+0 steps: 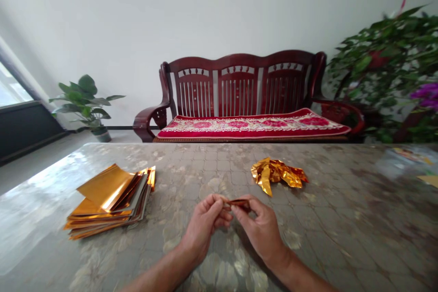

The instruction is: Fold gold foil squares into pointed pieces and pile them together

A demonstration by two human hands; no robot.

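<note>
Both my hands meet low over the middle of the table [342,219]. My left hand [204,223] and my right hand [260,228] pinch a small folded piece of gold foil paper [239,202] between their fingertips, each at one end. The piece is narrow and mostly hidden by my fingers. A little beyond my right hand lie a few folded, crumpled gold foil shapes [278,174]. To the left of my left hand rests a fanned stack of flat gold foil sheets [111,200].
The table has a glossy mottled grey-green top. Blurred papers [415,159] lie at its far right edge. Behind it stand a dark red wooden bench [239,96] with a red cushion, a potted plant [87,105] at left, and leafy plants [393,68] at right.
</note>
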